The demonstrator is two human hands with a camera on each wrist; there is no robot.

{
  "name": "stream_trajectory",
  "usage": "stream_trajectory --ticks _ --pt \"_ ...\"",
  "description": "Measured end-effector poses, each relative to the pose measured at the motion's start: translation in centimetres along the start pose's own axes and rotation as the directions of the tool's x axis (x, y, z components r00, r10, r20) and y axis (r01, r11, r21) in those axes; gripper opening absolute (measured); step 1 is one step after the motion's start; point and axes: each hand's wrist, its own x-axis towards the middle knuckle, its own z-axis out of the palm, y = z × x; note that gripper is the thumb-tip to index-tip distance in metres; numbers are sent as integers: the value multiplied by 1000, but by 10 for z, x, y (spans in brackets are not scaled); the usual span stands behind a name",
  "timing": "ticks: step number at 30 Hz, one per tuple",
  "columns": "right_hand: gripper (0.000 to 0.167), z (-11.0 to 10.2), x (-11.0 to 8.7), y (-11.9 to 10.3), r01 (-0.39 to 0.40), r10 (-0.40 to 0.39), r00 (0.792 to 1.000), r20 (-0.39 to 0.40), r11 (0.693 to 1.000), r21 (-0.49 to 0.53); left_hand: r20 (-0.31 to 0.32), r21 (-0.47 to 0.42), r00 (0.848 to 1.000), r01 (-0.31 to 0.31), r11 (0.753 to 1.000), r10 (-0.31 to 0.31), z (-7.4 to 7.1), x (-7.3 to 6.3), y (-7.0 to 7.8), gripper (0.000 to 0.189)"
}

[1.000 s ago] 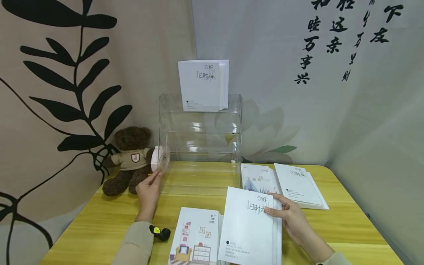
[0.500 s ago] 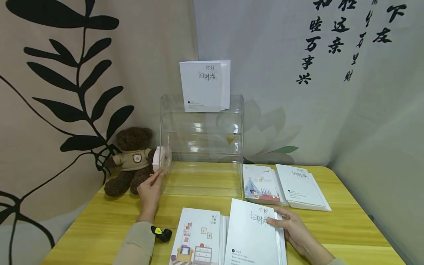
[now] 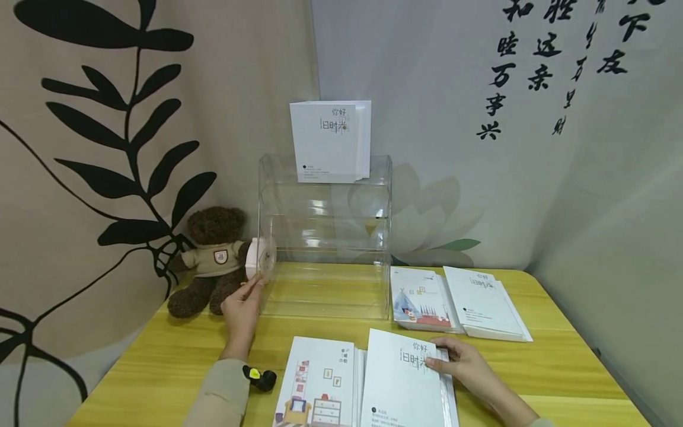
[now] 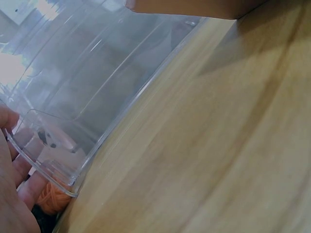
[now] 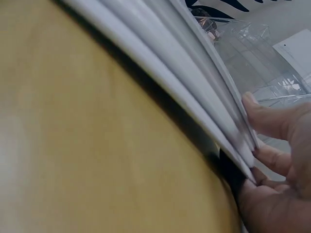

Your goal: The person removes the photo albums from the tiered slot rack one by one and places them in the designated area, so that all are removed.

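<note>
My right hand [image 3: 469, 365] grips a white-covered book [image 3: 400, 385] by its right edge, thumb on the cover. Several thick white page edges show in the right wrist view, with the fingers [image 5: 272, 158] under them and the wood close below. My left hand [image 3: 242, 311] pinches the lower left side of a clear tiered rack [image 3: 325, 204]. The left wrist view has its fingers [image 4: 34, 189] behind the transparent panel and the thumb in front. To the left of the held book lies another book [image 3: 315, 373] with a printed armchair and drawers.
A white book [image 3: 322, 142] stands on the rack's top tier. Right of the rack lie a tent-print book [image 3: 421, 299] and a white book [image 3: 482, 302]. A brown teddy bear [image 3: 219, 261] sits at the left, and printed curtains [image 3: 587, 196] hang behind the table.
My right hand has brought the held book down and toward me, uncovering the lower part of the tent-print book. The left hand has stayed at the rack's side.
</note>
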Motion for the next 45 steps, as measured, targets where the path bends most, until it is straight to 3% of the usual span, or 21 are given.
stream_trajectory --ticks 4,13,20,24,35,39,45 --pt "45 -2 3 -2 80 -80 997 4 989 -125 -9 10 1000 -3 1000 3 -1 0 1 26" --pt "36 -4 7 1 154 -144 988 55 946 -286 -25 67 1000 5 998 -3 -1 0 2 25" --pt "31 -10 11 -10 270 -227 963 147 854 -444 -30 58 999 18 998 -17 -1 0 3 23" --pt "29 -14 15 -17 335 -276 941 197 843 -420 -26 64 1000 15 998 -13 0 -1 2 24" --pt "29 -26 40 -56 430 -385 902 195 839 -334 -22 32 1000 2 999 -2 1 -1 0 25" --pt "30 -34 56 -87 450 -415 893 176 838 -309 -24 22 1000 9 1000 -8 1 -1 -1 26" --pt "36 -44 94 -154 495 -486 868 105 825 -273 -28 7 1000 5 1000 -5 2 -1 0 26"
